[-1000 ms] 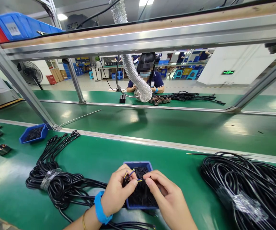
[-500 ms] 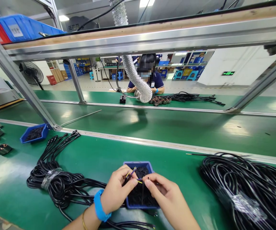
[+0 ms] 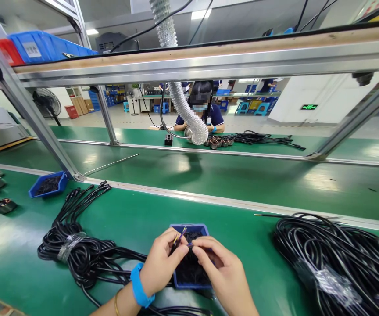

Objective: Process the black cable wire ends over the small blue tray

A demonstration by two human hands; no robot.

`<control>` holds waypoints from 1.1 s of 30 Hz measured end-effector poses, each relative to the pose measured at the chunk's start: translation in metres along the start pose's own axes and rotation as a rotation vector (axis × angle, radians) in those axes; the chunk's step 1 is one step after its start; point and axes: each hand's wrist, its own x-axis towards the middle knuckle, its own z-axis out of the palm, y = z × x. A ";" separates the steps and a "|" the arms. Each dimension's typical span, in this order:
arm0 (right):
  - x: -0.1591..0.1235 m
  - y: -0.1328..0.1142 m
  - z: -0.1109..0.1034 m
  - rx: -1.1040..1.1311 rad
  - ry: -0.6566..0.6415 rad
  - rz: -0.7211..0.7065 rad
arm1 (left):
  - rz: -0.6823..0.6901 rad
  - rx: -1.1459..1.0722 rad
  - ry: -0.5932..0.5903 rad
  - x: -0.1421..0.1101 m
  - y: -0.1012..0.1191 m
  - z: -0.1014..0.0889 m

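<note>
My left hand (image 3: pixel 167 256), wearing a blue wristband (image 3: pixel 139 285), is closed in a pinch on black cable ends. Thin purple and yellow wires (image 3: pixel 181 237) stick out between its thumb and fingers. My right hand (image 3: pixel 220 265) is closed too, its thumb and forefinger pinching a small dark tube piece, mostly hidden, against a wire tip beside the left thumb. Both hands are above a blue bin (image 3: pixel 189 227) holding many short black tube pieces (image 3: pixel 192 274). Black cables (image 3: pixel 123 250) run from a tied bundle at the left to beneath my left hand.
A large coil of black cable (image 3: pixel 337 250) lies at the right. Farther left are another blue bin (image 3: pixel 48 193) and several copper-wound motor parts (image 3: pixel 3 205). A metal frame rail (image 3: pixel 183 72) crosses above the bench. Opposite, a person (image 3: pixel 214 116) sits behind a flexible silver duct (image 3: pixel 186 105).
My right hand has moved slightly left, closer to my left hand, and its fingertips now cover the yellow wire tip that showed between the hands. The view has tilted up slightly.
</note>
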 end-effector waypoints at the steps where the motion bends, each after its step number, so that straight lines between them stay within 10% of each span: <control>1: 0.001 0.000 0.000 -0.008 -0.004 0.006 | -0.011 -0.013 -0.008 0.001 0.000 0.000; 33: 0.005 -0.008 -0.013 -0.093 -0.093 0.026 | -0.013 0.040 -0.013 0.003 0.001 0.000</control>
